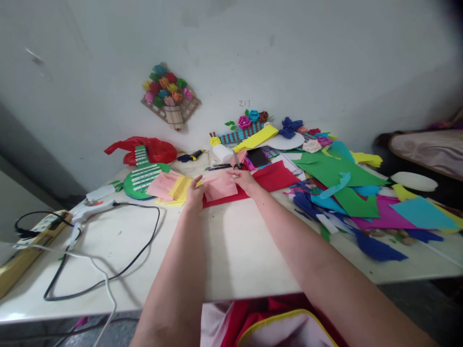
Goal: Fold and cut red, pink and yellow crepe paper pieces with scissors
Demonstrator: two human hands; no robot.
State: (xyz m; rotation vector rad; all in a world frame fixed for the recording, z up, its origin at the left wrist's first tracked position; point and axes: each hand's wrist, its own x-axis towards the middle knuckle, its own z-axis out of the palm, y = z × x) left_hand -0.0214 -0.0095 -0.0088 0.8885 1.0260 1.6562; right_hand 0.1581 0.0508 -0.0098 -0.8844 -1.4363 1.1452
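Currently, the pink sheet [220, 187] is positioned at the middle of the work area, over the long red sheet [277, 179]. The right hand [246, 182] has a closed grip, thumb and fingers pinching the far right corner. The left hand [195, 193] is partly curled at the left edge; whether its grip is closed on the paper cannot be told. Judged by its outline, the piece is already cut to size; no fold or shaping is visible, so forming appears not yet done. Scissors [236, 159] lie just beyond, out of hand. To the left, cut pink and yellow pieces [164, 186] overlap a green guitar-shaped craft [146, 178]. The white table [238, 250] carries a glue gun [96, 209] at left and loose coloured paper, including a large green sheet [343, 168], at right. Beyond, a pale wall [325, 58] bears a paper-flower hanging [170, 89].
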